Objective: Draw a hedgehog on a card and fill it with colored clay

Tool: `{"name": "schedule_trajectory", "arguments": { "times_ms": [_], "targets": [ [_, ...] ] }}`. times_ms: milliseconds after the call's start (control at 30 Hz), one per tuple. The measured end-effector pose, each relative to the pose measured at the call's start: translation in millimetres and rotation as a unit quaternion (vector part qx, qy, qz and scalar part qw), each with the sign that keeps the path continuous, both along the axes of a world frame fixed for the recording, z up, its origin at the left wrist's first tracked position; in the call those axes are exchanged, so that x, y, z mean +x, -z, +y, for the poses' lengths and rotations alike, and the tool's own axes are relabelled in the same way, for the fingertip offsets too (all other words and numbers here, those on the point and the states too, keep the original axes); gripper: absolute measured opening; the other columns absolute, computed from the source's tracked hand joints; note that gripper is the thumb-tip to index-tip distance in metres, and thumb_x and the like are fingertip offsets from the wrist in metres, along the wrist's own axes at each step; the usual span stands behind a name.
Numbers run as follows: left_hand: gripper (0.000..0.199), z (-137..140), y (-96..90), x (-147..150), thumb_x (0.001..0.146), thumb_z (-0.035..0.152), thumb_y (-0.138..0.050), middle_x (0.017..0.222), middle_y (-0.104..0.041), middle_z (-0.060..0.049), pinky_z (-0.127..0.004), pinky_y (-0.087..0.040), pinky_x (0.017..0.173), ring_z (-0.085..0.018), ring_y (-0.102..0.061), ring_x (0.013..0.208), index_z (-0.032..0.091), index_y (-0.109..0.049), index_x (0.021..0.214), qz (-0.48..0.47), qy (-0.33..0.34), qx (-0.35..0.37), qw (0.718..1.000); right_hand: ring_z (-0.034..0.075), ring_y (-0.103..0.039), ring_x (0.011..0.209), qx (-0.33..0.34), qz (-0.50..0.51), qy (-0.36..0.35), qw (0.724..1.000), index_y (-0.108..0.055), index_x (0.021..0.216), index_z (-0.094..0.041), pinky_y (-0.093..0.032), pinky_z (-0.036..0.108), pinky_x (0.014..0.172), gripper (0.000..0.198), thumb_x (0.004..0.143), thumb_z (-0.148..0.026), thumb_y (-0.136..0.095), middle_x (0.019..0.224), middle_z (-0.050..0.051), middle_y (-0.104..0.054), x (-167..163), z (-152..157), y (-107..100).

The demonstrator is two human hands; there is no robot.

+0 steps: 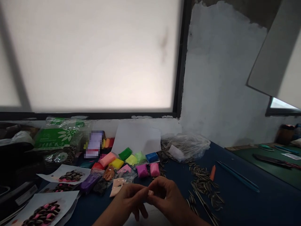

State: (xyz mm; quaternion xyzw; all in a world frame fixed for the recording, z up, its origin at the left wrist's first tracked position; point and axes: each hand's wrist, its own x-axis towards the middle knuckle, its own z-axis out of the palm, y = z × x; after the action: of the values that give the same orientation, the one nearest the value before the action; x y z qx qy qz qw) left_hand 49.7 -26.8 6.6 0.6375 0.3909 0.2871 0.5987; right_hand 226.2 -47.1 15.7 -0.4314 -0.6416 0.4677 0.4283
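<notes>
My left hand point(130, 199) and my right hand point(168, 196) meet above a white sheet point(154, 216) at the near edge of the table. Between their fingertips sits a small pale peach piece of modelling clay point(150, 192), pinched by both hands and partly covered. Just behind my left hand lies a larger flat piece of peach clay point(116, 185). Two pink packets of clay point(142, 170) rest beyond my fingers. To the right of my right hand, striped sunflower seeds point(202, 179) are scattered beside metal tweezers point(204, 204).
Printed sheets with seed-and-clay pictures point(68, 174) lie at the left. Several coloured clay packets point(117, 163) spread across the middle. A green seed bag point(56, 138) and a clear plastic bag point(188, 146) stand behind. Blue tweezers point(237, 176) and an orange stick point(213, 173) lie right.
</notes>
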Motion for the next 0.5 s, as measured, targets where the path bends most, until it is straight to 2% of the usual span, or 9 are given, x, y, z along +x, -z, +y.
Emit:
{"name": "schedule_trajectory", "arguments": {
  "times_ms": [100, 200, 333, 500],
  "targets": [
    [0.056, -1, 7.5, 3, 0.070, 0.071, -0.073, 0.058, -0.064, -0.001, -0.022, -0.042, 0.050, -0.015, -0.061, 0.052, 0.016, -0.072, 0.077, -0.030, -0.006, -0.028, 0.999, 0.012, -0.045, 0.061, 0.013, -0.043, 0.001, 0.999, -0.061, 0.071, -0.017, -0.033, 0.024, 0.056, 0.025, 0.071, -0.033, -0.081, 0.063, -0.005, -0.051, 0, -2, 1],
    [0.059, 2, 14.0, -3, 0.067, 0.073, -0.074, 0.063, -0.068, -0.003, -0.023, -0.044, 0.050, -0.017, -0.065, 0.055, 0.016, -0.071, 0.078, -0.035, -0.021, -0.043, 0.998, 0.012, -0.049, 0.062, 0.019, -0.043, -0.014, 0.999, -0.063, 0.074, -0.016, -0.035, 0.024, 0.057, 0.014, 0.073, -0.023, -0.075, 0.066, -0.003, -0.057, -1, -3, 1],
    [0.056, 1, 14.8, -10, 0.068, 0.070, -0.075, 0.076, -0.075, -0.007, -0.024, -0.047, 0.052, -0.018, -0.068, 0.060, 0.015, -0.071, 0.079, -0.042, -0.042, -0.059, 0.997, 0.015, -0.058, 0.063, 0.018, -0.033, -0.021, 0.999, -0.068, 0.077, -0.016, -0.040, 0.025, 0.059, 0.010, 0.081, -0.025, -0.069, 0.069, 0.002, -0.068, -1, -5, -1],
    [0.065, -1, 10.0, -7, 0.061, 0.074, -0.077, 0.075, -0.074, -0.006, -0.022, -0.045, 0.048, -0.016, -0.067, 0.055, 0.015, -0.073, 0.087, -0.055, -0.040, -0.066, 0.995, 0.017, -0.062, 0.066, 0.038, -0.043, -0.013, 0.998, -0.071, 0.074, -0.016, -0.043, 0.025, 0.059, 0.014, 0.081, -0.028, -0.071, 0.071, 0.003, -0.070, -1, -5, 1]
  ]
}}
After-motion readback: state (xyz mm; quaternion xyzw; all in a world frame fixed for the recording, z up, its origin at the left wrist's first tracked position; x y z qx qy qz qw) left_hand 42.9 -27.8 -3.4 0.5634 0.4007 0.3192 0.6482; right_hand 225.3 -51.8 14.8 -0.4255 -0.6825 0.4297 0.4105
